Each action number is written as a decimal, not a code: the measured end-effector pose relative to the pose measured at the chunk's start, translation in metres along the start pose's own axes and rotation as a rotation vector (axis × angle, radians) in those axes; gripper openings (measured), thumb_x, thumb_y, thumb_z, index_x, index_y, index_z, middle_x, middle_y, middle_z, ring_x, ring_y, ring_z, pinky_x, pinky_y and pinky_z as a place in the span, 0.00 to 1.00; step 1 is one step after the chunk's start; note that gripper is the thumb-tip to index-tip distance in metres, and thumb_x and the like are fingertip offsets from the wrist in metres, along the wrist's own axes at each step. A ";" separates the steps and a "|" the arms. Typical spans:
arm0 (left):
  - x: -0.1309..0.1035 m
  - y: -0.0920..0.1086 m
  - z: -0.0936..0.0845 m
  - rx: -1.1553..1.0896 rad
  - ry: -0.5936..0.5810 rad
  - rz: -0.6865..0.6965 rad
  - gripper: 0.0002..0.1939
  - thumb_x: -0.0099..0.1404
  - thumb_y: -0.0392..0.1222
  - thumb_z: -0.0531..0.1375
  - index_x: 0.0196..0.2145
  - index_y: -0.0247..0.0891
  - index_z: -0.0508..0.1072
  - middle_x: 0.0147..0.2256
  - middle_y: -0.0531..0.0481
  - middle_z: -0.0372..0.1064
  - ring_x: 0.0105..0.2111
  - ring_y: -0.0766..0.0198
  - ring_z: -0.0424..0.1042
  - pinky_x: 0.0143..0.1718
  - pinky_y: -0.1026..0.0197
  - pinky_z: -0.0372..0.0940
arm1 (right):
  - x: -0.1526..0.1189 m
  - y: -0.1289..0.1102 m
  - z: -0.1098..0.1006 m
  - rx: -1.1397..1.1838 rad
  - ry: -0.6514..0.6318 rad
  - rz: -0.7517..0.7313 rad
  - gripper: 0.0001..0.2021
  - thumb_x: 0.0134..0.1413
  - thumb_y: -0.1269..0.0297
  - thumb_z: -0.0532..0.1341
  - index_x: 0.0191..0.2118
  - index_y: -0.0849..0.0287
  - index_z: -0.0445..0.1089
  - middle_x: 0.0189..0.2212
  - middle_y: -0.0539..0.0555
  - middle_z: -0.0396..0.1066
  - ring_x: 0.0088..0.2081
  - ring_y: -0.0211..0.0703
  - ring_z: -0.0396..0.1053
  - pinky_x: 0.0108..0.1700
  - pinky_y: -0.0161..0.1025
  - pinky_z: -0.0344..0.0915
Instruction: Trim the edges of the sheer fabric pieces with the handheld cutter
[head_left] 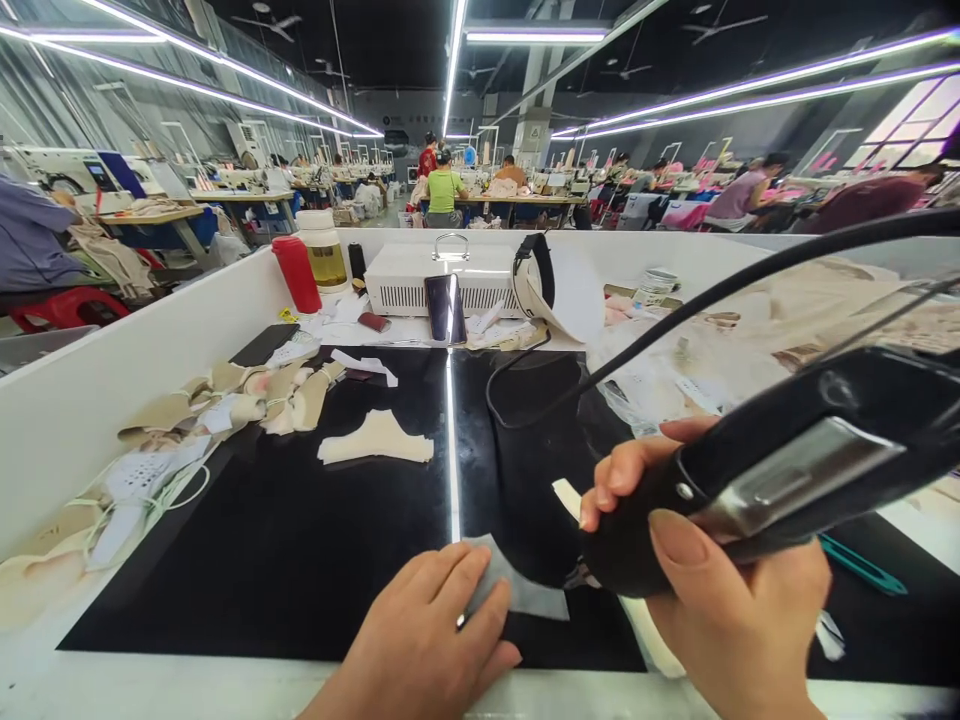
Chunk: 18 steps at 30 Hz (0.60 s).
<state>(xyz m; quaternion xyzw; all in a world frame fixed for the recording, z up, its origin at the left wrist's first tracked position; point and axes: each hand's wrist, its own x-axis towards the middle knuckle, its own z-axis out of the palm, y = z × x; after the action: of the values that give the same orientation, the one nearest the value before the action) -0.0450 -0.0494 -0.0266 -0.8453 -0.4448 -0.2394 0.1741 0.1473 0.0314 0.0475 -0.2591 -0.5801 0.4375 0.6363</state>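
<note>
cannot read the small sign (535, 131) on the far pillar (534, 105). holds one black tool (772, 440) in the right hand (735, 590), curled round it; slants lengthwise from near left to far right, pointing its tip left, just beside one grey piece (525, 590) on the black mat (262, 560). rests the left hand (431, 630), palm down and slightly spread, on that piece. shows one lone cream piece (375, 440) farther off at left.

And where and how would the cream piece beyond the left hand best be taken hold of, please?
I'd probably pinch the cream piece by its near edge, coming from the camera's side, since it lies flat with that long edge nearest the camera.
</note>
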 end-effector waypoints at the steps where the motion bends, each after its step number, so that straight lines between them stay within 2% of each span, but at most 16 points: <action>1: 0.000 0.000 -0.001 0.005 -0.005 0.003 0.21 0.81 0.48 0.48 0.47 0.36 0.78 0.48 0.41 0.80 0.47 0.53 0.81 0.44 0.55 0.79 | -0.001 0.000 -0.002 0.002 -0.002 0.002 0.18 0.58 0.55 0.72 0.51 0.48 0.68 0.33 0.49 0.70 0.29 0.43 0.72 0.28 0.41 0.73; 7: -0.001 -0.002 -0.004 0.021 -0.028 0.011 0.21 0.81 0.48 0.47 0.47 0.37 0.78 0.48 0.42 0.80 0.47 0.53 0.81 0.43 0.55 0.79 | -0.007 0.005 -0.004 0.041 -0.034 0.005 0.18 0.62 0.56 0.70 0.54 0.47 0.67 0.35 0.49 0.70 0.31 0.42 0.71 0.31 0.41 0.74; 14: -0.002 -0.003 -0.003 0.024 -0.033 0.015 0.21 0.81 0.49 0.47 0.48 0.38 0.78 0.49 0.42 0.80 0.47 0.53 0.81 0.43 0.55 0.79 | -0.005 0.004 0.005 0.047 0.011 -0.003 0.18 0.60 0.54 0.71 0.50 0.50 0.66 0.32 0.48 0.71 0.28 0.40 0.71 0.27 0.38 0.73; 18: -0.003 -0.002 -0.003 0.022 -0.032 0.002 0.21 0.81 0.49 0.47 0.49 0.38 0.78 0.49 0.43 0.80 0.47 0.54 0.81 0.43 0.55 0.79 | -0.005 0.005 0.004 0.011 0.015 -0.007 0.16 0.62 0.57 0.69 0.50 0.50 0.66 0.32 0.48 0.71 0.28 0.41 0.72 0.28 0.39 0.73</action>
<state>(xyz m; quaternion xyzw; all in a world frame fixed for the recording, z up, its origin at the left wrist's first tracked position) -0.0485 -0.0518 -0.0253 -0.8475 -0.4493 -0.2206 0.1766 0.1428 0.0288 0.0416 -0.2571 -0.5737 0.4365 0.6436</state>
